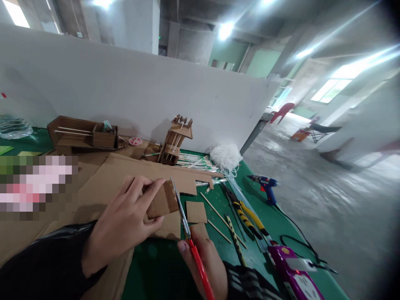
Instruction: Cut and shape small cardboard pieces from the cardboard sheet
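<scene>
the right hand (pixel 211 260) is wrapped round the red-handled scissors (pixel 197 259), whose long axis runs from 5 o'clock at the handles to 11 o'clock at the tips; the blades look narrow, almost together. the small cardboard piece (pixel 164 200) lies at 11 o'clock from that grip. its right edge runs nearly along the blades, touching or just beside them; i cannot tell whether any of it sits between them. the left hand (pixel 123 223) is nearer, pinching the piece from 9 o'clock, fingers over the top and thumb below. the next move seems to turn on how blade and edge line up.

taking the piece as the clock's centre, a purple power strip (pixel 292 271) lies at 4 o'clock, its orange round sticker (pixel 286 251) illegible. a loose cardboard square (pixel 196 212) is just beside, between 3 and 4. yellow-and-black pliers (pixel 246 214) and, beyond, a blue glue gun (pixel 268 187) sit at 3, no brand legible on either. farther off, a red-and-white round item (pixel 135 141) at 11 has markings too small to read.
</scene>
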`<act>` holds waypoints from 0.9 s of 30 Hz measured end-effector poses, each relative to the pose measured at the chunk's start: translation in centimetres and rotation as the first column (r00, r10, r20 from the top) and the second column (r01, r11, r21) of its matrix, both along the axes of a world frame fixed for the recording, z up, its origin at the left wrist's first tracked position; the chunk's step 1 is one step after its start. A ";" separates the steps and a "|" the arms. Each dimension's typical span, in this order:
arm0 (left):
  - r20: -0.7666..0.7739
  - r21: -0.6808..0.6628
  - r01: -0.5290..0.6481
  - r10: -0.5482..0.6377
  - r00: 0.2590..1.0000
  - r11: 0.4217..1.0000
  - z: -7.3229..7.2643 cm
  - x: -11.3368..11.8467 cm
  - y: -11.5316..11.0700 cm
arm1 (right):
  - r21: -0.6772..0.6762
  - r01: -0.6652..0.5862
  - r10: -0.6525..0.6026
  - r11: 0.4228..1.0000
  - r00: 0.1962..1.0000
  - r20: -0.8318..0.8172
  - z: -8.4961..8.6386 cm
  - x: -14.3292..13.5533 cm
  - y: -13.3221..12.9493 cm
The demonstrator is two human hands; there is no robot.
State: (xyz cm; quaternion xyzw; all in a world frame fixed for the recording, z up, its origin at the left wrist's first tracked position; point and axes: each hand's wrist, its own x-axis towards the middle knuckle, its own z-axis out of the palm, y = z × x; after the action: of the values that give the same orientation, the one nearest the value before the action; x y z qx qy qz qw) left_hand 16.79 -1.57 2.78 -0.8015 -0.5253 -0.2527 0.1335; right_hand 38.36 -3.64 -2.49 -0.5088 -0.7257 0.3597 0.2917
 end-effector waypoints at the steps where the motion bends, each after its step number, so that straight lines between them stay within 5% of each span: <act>1: 0.001 -0.009 0.001 -0.001 1.000 1.000 0.0 0.0 0.0 | 0.005 0.003 -0.003 1.000 1.000 -0.015 0.0 0.0 0.0; 17: 0.031 -0.005 0.000 0.000 1.000 1.000 0.1 0.2 -0.1 | -0.050 0.026 -0.039 0.998 0.961 -0.275 -1.9 0.2 -1.0; 27: 0.056 -0.067 0.047 -0.043 0.998 0.997 -0.2 0.5 -0.5 | -0.300 -0.086 -0.090 0.950 0.846 -0.526 -2.1 -0.1 -1.0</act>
State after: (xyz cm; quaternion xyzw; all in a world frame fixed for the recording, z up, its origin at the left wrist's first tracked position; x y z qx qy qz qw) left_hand 17.33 -2.07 2.61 -0.8101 -0.5188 -0.2593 0.0861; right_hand 38.30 -4.67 -4.58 -0.4291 -0.5494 0.5966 0.3976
